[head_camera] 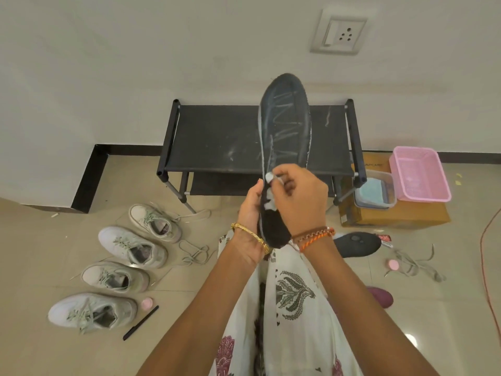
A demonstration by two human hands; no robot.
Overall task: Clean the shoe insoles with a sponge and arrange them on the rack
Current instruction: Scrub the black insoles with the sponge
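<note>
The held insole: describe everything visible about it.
The insole is dark grey to black, long and foot-shaped, with a soft, fabric-like face and a pale edge along its left side. White zigzag streaks cross its upper half, and white foam sits lower down. It stands nearly upright before the rack, toe end up. The left hand grips its lower left edge; the right hand presses a small white piece, partly hidden by the fingers, against it.
</note>
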